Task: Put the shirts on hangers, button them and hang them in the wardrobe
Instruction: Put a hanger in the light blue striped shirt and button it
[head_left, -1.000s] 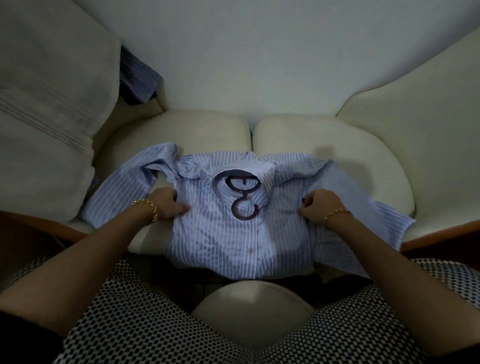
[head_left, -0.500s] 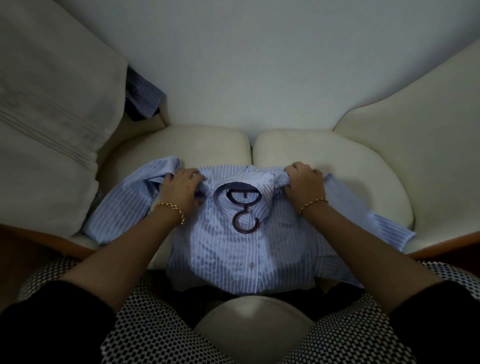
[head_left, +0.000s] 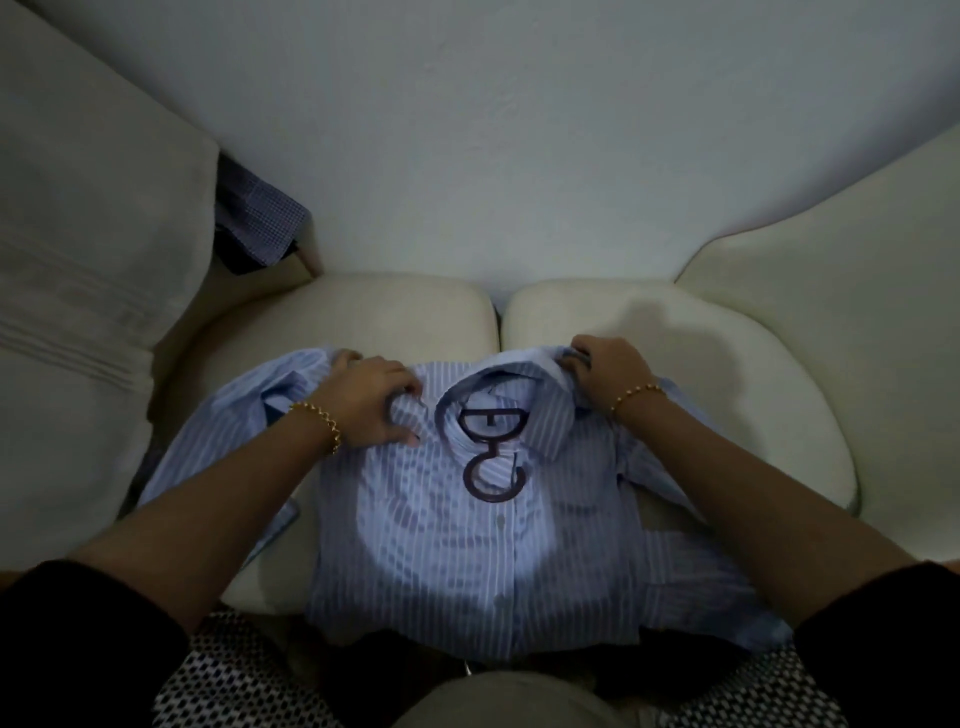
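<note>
Striped cloth shirt (head_left: 467, 561), smooth dark plastic hanger (head_left: 492, 457), matt cream sofa cushions (head_left: 363, 317).

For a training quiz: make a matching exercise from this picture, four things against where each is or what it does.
1 left hand
2 right hand
3 hanger hook
4 checked garment

a tucked beside the big cushion
b grips the striped shirt right of the collar
c lies on the shirt front below the collar
d grips the striped shirt left of the collar

Pairs: 1-d, 2-b, 3-c, 4-a
</note>
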